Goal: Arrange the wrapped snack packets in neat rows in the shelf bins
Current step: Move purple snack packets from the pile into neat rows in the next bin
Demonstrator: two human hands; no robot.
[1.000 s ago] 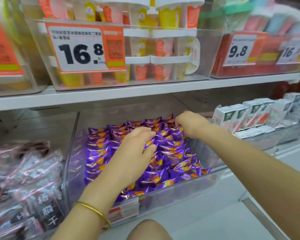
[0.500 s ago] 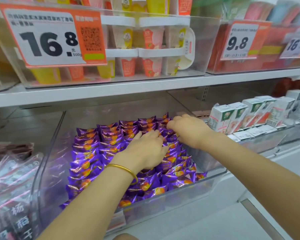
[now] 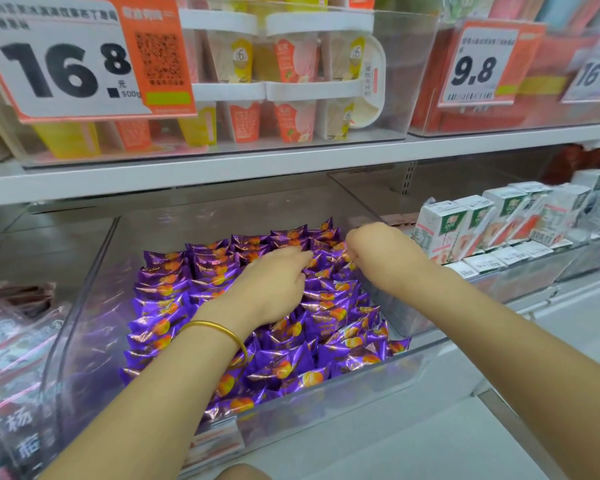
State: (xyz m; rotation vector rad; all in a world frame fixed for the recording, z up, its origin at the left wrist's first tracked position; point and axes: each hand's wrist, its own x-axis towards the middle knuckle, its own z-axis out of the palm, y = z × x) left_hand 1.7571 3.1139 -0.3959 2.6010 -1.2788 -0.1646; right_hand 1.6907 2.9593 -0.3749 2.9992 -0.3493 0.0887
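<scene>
Left hand: my left hand (image 3: 271, 292) lies palm-down on the purple snack packets (image 3: 174, 306), fingers stretched forward and close together, tips touching the back rows; a gold bangle (image 3: 219, 329) is on the wrist.
Right hand: my right hand (image 3: 381, 252) is at the bin's back right corner, fingers curled down among the packets; I cannot tell whether it pinches one.
Packets: they stand in rows inside the clear bin (image 3: 90, 323) on the lower shelf, filling most of it.
Left neighbour: dark wrapped packs (image 3: 11, 358).
Right neighbour: white cartons (image 3: 475, 223) in a row, just beside the bin.
Above: the shelf board (image 3: 222, 168) carries pudding cups (image 3: 291, 64) behind a 16.8 price tag (image 3: 59, 64); a 9.8 tag (image 3: 478, 67) is farther right.
</scene>
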